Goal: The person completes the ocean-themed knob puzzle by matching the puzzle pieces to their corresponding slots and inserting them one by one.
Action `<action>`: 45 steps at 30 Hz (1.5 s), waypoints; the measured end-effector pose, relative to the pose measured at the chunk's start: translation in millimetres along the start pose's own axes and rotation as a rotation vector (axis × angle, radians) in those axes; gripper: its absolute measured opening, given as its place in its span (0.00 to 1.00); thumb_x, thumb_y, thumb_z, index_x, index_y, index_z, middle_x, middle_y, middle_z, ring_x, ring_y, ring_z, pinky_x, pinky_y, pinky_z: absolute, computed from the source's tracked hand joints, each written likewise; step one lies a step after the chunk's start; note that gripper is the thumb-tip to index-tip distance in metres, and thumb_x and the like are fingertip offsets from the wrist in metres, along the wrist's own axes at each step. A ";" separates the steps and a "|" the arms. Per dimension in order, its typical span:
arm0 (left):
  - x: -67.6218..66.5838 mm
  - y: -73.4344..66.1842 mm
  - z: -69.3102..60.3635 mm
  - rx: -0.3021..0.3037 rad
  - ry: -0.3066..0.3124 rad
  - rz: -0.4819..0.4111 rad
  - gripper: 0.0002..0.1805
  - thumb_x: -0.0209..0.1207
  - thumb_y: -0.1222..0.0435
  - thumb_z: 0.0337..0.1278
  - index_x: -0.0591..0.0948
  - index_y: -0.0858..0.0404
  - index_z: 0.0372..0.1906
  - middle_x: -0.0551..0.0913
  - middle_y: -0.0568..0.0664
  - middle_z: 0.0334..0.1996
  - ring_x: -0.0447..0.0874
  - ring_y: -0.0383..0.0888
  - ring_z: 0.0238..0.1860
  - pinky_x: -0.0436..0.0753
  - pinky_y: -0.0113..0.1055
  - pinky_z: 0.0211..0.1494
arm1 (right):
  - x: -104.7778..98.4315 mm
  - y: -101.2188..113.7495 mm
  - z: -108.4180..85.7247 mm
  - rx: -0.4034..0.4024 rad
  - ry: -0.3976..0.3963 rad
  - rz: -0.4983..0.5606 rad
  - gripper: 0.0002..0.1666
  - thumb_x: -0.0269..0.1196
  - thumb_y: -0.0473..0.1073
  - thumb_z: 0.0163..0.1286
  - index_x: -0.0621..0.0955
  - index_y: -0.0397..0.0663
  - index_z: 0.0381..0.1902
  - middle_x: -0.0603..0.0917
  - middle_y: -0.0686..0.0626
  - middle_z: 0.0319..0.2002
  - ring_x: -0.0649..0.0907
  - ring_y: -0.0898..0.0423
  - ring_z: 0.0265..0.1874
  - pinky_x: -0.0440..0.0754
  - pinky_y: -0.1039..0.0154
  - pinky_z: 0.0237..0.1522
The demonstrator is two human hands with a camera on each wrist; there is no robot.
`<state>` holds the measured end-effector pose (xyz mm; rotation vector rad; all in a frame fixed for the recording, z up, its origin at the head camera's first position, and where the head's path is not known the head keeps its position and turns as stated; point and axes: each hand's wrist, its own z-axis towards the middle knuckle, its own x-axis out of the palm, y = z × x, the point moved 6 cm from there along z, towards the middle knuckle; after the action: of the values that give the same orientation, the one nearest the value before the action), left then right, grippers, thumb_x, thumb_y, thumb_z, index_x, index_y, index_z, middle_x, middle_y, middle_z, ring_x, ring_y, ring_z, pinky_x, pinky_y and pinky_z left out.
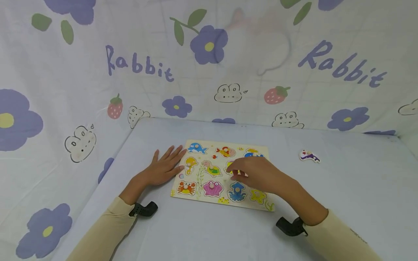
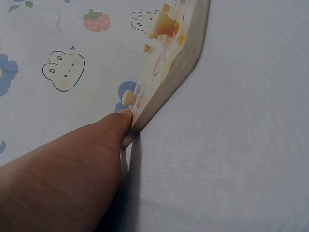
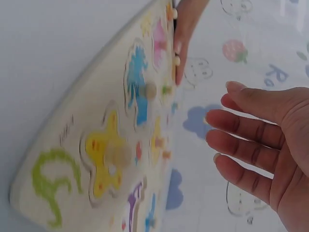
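Note:
A wooden peg puzzle board (image 1: 225, 201) with colourful sea-animal pieces lies on the table. My left hand (image 1: 165, 168) is spread flat at its left edge, fingers straight. In the left wrist view the thumb (image 2: 118, 125) touches the board's side. Over the right part of the board hovers my right hand (image 1: 258, 172), loosely bent and holding nothing; the right wrist view shows its fingers (image 3: 248, 147) apart from the pieces. Near it are the blue octopus piece (image 1: 237, 191) and the yellow starfish piece (image 1: 258, 197). The right hand hides some pieces in the head view.
A purple-and-white sea-animal piece (image 1: 309, 156) with a knob lies alone on the table, right of the board. The white tabletop (image 1: 209, 232) meets a patterned curtain (image 1: 196, 83) at the back and left. Each wrist carries a black camera mount (image 1: 290, 226).

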<state>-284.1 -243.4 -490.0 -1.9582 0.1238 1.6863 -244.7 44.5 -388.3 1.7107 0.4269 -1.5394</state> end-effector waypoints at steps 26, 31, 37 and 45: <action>-0.4 -2.7 1.4 -0.009 0.019 0.031 0.38 0.41 0.44 0.80 0.46 0.52 0.83 0.41 0.49 0.83 0.33 0.57 0.82 0.30 0.70 0.73 | -57.2 -75.1 -45.1 0.229 -0.177 0.118 0.14 0.67 0.42 0.72 0.88 0.49 0.53 0.86 0.53 0.35 0.79 0.56 0.31 0.80 0.60 0.34; -0.3 -3.3 0.5 -0.013 0.015 0.011 0.38 0.41 0.44 0.80 0.46 0.52 0.83 0.41 0.50 0.83 0.33 0.57 0.82 0.29 0.70 0.73 | -65.6 -85.9 -50.5 0.233 -0.200 0.108 0.14 0.67 0.40 0.72 0.87 0.49 0.53 0.87 0.51 0.36 0.80 0.54 0.33 0.81 0.58 0.37; 1.1 -1.9 1.0 -0.004 0.007 0.012 0.38 0.40 0.43 0.80 0.46 0.54 0.83 0.42 0.51 0.83 0.33 0.57 0.82 0.29 0.70 0.72 | -70.6 -100.7 -56.9 0.236 -0.232 0.105 0.13 0.66 0.40 0.73 0.87 0.47 0.53 0.88 0.51 0.37 0.82 0.54 0.37 0.82 0.56 0.41; 1.1 -1.0 0.9 -0.003 0.004 0.008 0.38 0.41 0.44 0.80 0.47 0.53 0.83 0.42 0.50 0.83 0.33 0.57 0.82 0.28 0.70 0.72 | -72.4 -127.0 -64.9 0.258 -0.276 0.099 0.13 0.66 0.43 0.74 0.88 0.47 0.52 0.88 0.52 0.37 0.83 0.54 0.37 0.82 0.55 0.40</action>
<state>-284.3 -241.9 -490.7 -1.9656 0.1309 1.6882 -304.2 190.9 -363.1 1.6468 0.0020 -1.7847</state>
